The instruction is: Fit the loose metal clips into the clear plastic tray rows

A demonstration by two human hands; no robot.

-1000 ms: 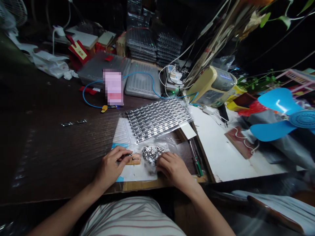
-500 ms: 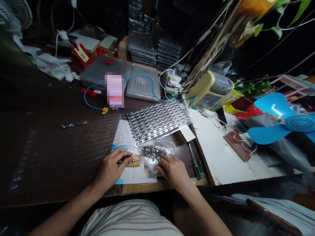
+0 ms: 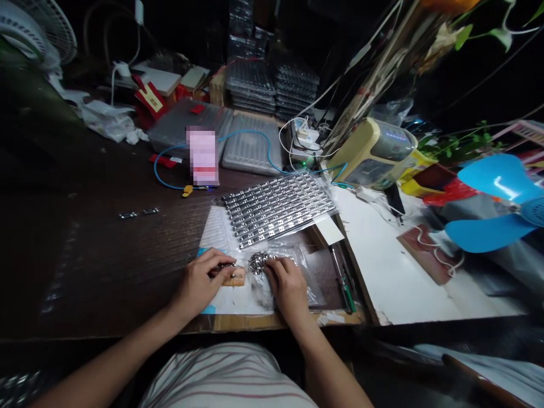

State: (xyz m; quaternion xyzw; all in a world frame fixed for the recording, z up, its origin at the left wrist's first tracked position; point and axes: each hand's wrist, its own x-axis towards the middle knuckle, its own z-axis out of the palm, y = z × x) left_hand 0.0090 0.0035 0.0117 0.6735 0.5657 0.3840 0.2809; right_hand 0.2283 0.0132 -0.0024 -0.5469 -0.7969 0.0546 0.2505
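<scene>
My left hand (image 3: 203, 281) rests on the white sheet (image 3: 232, 297) near the desk's front edge. Its fingers are pinched on a small metal part over a little tan block (image 3: 236, 276). My right hand (image 3: 285, 284) lies just right of it, fingers curled into a heap of small shiny metal parts (image 3: 258, 262) on a clear plastic bag (image 3: 304, 266). Whether the right hand holds one of the parts is hidden by its fingers. Behind both hands lies a clear tray (image 3: 278, 208) filled with rows of shiny metal parts.
Two loose metal parts (image 3: 138, 213) lie on the dark wooden desk at left. A green-handled screwdriver (image 3: 345, 281) lies right of the bag. A blue cable (image 3: 250, 141), stacked trays (image 3: 272, 85), a yellow device (image 3: 374, 153) and a blue fan (image 3: 497, 204) stand behind.
My right hand has slid left and forward onto the heap of metal parts, covering most of it. My left hand stays on the tan block. The view has shifted slightly.
</scene>
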